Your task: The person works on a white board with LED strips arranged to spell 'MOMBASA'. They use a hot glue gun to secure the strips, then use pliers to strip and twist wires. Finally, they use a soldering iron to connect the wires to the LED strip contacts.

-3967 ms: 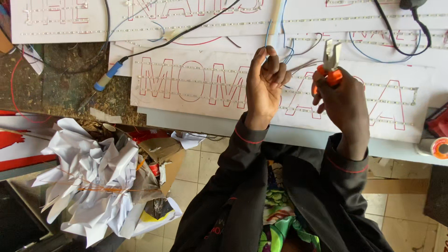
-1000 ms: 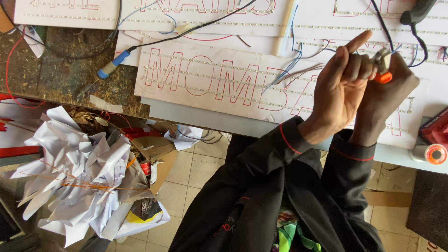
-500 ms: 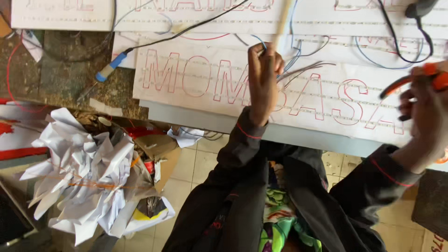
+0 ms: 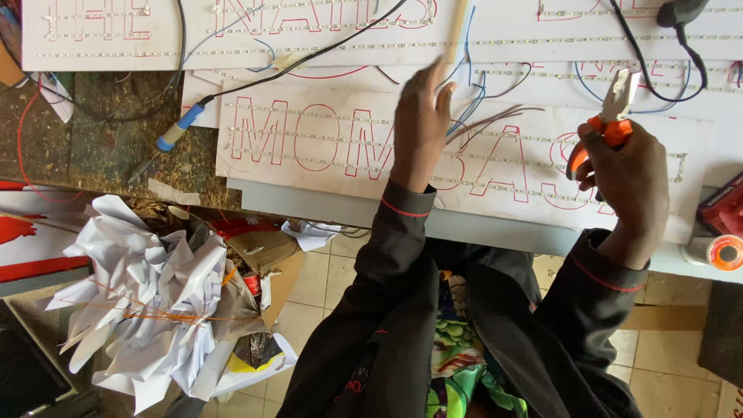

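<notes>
Head view: I'm seeing right hand point(image 4: 631, 174) gripping one orange-handled pliers point(image 4: 607, 124); left hand point(image 4: 422, 120) hovering, fingers straight together, holding nothing, over one white sign board point(image 4: 325, 147), beside one wire bundle point(image 4: 495, 120).

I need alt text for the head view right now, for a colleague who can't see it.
Seen from above, a person's right hand holds orange-handled pliers over a white sign board outlined with red letters, while the left hand reaches across it beside loose wires. A blue-handled soldering iron lies on the bench to the left, crumpled paper below it.
</notes>
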